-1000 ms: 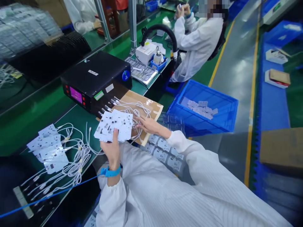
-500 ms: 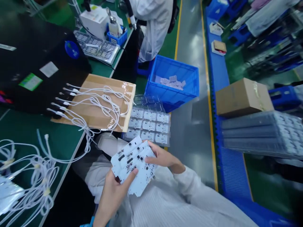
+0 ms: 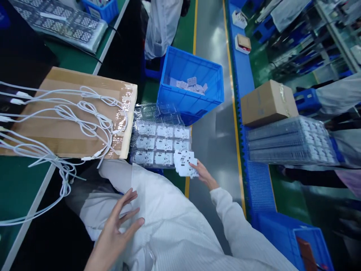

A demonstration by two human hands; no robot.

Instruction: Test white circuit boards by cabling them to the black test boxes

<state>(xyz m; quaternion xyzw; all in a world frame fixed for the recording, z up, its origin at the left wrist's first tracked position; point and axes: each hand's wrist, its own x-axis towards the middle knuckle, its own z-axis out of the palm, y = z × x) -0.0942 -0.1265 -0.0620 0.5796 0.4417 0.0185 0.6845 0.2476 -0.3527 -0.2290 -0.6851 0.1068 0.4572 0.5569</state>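
My right hand [image 3: 201,172] grips a small stack of white circuit boards [image 3: 184,163] at its right edge, the boards fanned slightly. The stack hangs beside the front right corner of a clear plastic tray [image 3: 154,144], whose compartments hold more white boards. Whether the stack touches the tray I cannot tell. Over my lap, my left hand [image 3: 120,226] is empty, with fingers spread and curved.
A blue crate [image 3: 191,98] with white parts in it stands behind the tray. White cables [image 3: 90,113] lie over a cardboard sheet [image 3: 70,145] on the green table at left. Stacked trays [image 3: 284,145] and a cardboard box [image 3: 267,103] rest on the blue line at right.
My left hand has let go of the circuit boards and moved left. My right hand has carried the stack away from my lap to the tray's corner. The view has shifted.
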